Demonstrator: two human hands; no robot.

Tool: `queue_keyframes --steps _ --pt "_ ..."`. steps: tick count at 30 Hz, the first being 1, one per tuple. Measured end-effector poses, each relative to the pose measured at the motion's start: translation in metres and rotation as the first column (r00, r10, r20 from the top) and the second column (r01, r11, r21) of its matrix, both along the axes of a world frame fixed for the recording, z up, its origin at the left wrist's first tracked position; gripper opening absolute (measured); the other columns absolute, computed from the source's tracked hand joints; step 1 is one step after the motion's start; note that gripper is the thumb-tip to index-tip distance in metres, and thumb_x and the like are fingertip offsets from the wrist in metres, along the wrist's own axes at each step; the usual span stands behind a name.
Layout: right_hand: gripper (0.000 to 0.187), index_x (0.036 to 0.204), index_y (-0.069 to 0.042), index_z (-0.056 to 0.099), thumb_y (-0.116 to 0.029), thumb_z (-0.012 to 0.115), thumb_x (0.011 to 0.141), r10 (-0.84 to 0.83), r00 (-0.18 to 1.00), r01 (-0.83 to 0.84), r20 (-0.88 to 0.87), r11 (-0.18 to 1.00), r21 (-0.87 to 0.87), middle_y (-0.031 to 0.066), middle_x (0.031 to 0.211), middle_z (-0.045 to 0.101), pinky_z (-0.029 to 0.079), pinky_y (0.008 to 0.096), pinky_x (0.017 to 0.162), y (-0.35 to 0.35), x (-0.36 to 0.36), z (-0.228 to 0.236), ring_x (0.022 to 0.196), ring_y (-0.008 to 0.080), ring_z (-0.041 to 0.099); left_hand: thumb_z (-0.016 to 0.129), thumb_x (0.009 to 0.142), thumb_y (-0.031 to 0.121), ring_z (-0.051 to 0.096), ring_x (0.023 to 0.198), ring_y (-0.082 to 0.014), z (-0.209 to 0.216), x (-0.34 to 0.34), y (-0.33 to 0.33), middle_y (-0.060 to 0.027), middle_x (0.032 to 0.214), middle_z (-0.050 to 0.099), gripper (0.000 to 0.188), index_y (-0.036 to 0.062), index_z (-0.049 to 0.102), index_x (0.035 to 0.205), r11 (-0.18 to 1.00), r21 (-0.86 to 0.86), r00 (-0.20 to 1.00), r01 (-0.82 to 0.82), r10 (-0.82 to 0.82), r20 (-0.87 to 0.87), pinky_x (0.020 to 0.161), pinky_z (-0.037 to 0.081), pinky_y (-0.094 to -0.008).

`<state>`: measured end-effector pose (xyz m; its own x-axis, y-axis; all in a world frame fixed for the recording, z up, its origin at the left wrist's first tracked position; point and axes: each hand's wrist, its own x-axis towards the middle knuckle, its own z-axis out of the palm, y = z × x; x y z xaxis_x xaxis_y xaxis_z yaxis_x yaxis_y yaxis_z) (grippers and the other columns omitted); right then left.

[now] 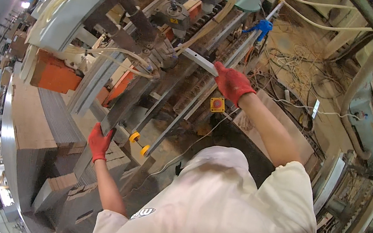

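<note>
My right hand point(233, 84), in a red glove, is closed around the near end of a pale metal bar point(199, 60) with small holes. The bar runs from my fingers up and left toward the machine's clamp parts. Lower and to the left, my left hand point(100, 142), also red-gloved, has its thumb apart from its fingers. It is at the lower end of a long grey rail point(122, 106), above stacked grey boards point(114, 156); whether it touches either I cannot tell. Two yellow rollers point(139, 143) sit to the right of that hand.
A tall stack of brown-grey boards point(31, 126) stands at the left. A yellow box with a red button point(217, 105) is below my right hand. A blue air gun point(262, 27) hangs farther off. Loose hoses and cables point(296, 68) lie at the upper right.
</note>
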<state>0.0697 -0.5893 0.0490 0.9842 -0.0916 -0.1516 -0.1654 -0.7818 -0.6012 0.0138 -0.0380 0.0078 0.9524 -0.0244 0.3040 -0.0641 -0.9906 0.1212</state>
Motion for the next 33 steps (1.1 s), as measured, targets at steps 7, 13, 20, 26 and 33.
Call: queue_keyframes --steps 7,13,20,26,33 --pt "0.054 0.101 -0.004 0.069 -0.049 0.040 0.106 -0.016 0.997 0.024 -0.080 0.994 0.104 0.0232 0.082 0.069 0.049 0.0521 0.076 -0.007 0.011 -0.022 0.077 0.0425 0.066 0.081 0.076 0.039 0.062 0.114 -0.0324 0.000 -0.003 0.013 -0.0104 0.119 0.067 0.063 0.0123 0.057 0.128 0.996 0.091 0.996 -0.024 0.032 -0.082 0.093 0.044 -0.0515" --pt "0.055 0.098 -0.003 0.070 -0.051 0.045 0.105 -0.011 0.999 0.015 -0.041 0.993 0.117 0.0232 0.082 0.069 0.049 0.0524 0.077 -0.009 0.001 -0.023 0.076 0.0424 0.065 0.083 0.073 0.036 0.060 0.118 -0.0309 0.012 -0.016 0.015 -0.0076 0.122 0.066 0.067 0.0166 0.056 0.131 0.990 0.060 0.977 -0.124 0.132 -0.168 0.097 0.040 -0.0519" --pt "0.046 0.138 -0.012 0.051 -0.028 0.068 0.098 -0.054 0.967 -0.064 0.250 0.895 0.441 0.0141 0.099 0.073 0.052 0.0401 0.073 -0.036 -0.004 -0.063 0.082 0.0266 0.069 0.085 0.071 0.035 0.060 0.118 -0.0296 0.007 -0.013 0.022 -0.0060 0.124 0.066 0.070 0.0174 0.056 0.132 0.977 0.040 0.945 -0.207 0.211 -0.251 0.099 0.039 -0.0508" --pt "0.067 0.142 -0.016 0.046 -0.042 0.077 0.089 -0.161 0.941 0.009 0.298 0.891 0.454 0.0195 0.106 0.074 0.056 0.0449 0.080 -0.053 0.014 -0.066 0.097 0.0318 0.073 0.085 0.070 0.037 0.059 0.120 -0.0286 0.005 -0.012 0.019 -0.0050 0.127 0.064 0.073 0.0188 0.056 0.134 0.968 0.069 0.934 -0.241 0.251 -0.254 0.102 0.037 -0.0502" --pt "0.076 0.144 -0.013 0.048 -0.045 0.079 0.082 -0.006 0.858 0.150 0.513 0.959 -0.241 0.0179 0.111 0.065 0.053 0.0458 0.086 -0.060 0.022 -0.046 0.101 0.0368 0.065 0.082 0.069 0.036 0.058 0.121 -0.0279 0.013 -0.021 0.011 -0.0049 0.127 0.064 0.069 0.0207 0.057 0.132 0.964 0.025 0.920 -0.263 0.259 -0.294 0.103 0.038 -0.0487"
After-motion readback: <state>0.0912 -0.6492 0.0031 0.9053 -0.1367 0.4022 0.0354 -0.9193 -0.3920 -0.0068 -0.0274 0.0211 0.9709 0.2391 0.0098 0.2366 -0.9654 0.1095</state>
